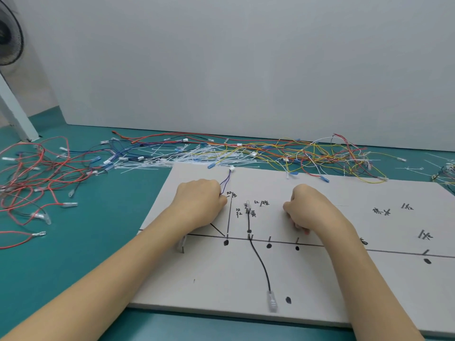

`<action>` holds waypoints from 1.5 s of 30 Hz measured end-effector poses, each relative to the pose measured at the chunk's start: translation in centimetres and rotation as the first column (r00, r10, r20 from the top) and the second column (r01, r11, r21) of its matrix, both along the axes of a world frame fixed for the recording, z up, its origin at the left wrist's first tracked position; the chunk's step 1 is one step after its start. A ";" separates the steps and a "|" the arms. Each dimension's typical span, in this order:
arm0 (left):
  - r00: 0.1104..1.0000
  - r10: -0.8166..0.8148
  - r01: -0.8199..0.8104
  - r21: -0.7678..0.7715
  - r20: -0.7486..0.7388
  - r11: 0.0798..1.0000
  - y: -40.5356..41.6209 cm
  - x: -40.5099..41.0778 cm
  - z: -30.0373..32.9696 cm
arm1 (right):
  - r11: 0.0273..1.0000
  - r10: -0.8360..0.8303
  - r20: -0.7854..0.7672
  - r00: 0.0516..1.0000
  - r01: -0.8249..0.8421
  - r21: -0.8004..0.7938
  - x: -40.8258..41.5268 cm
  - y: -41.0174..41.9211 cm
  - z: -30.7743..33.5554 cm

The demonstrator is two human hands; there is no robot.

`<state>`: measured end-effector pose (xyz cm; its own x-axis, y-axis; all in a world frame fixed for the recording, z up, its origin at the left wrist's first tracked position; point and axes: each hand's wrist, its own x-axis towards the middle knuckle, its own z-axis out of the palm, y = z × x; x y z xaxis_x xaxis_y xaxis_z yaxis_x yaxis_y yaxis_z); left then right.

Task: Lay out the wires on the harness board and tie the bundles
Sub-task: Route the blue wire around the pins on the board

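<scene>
your left hand (pixel 199 203) pinches the purple wire (pixel 226 181) at its branch line; right hand (pixel 305 207) is curled, contents unclear. next, seat it along the line.

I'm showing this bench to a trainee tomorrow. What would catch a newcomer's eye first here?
First, the two hands on the grey harness board: the left hand pinches a thin purple wire near the board's far edge, while the right hand rests curled beside it. Next, the black wire running down the board's marked lines. Behind, a tangle of coloured wires and white cable ties covers the green table.
</scene>
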<state>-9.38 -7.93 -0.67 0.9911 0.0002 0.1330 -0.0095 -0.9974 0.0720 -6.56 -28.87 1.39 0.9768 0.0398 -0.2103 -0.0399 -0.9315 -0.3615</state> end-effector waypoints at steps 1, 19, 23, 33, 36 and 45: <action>1.000 0.004 -0.004 0.000 0.000 1.000 -0.2 0.0 0.0 | 1.000 -0.002 -0.003 1.000 0.002 -0.001 0.0 -0.1 0.0; 0.996 -0.091 0.081 -0.719 0.025 0.690 -2.1 -2.5 3.5 | 0.320 -0.072 0.001 0.997 0.022 0.947 -0.5 4.4 0.8; 0.986 -0.167 0.087 -0.775 -0.024 0.626 -2.7 -2.8 3.7 | 0.105 -0.002 -0.096 0.995 0.096 0.990 -0.3 4.4 0.7; 0.910 -0.283 -0.135 -0.861 -0.303 0.490 -3.3 -3.0 4.3 | 0.025 -0.076 -0.149 0.986 0.151 0.988 0.4 2.8 0.8; 0.879 -0.290 -0.217 -0.859 -0.379 0.464 -2.2 -3.0 4.4 | -0.007 -0.048 -0.189 0.981 0.189 0.982 0.4 2.7 0.8; 0.813 -0.406 -0.273 -0.889 -0.417 0.367 0.0 -4.3 3.7 | -0.213 0.010 -0.276 0.961 0.271 0.939 0.4 2.9 1.9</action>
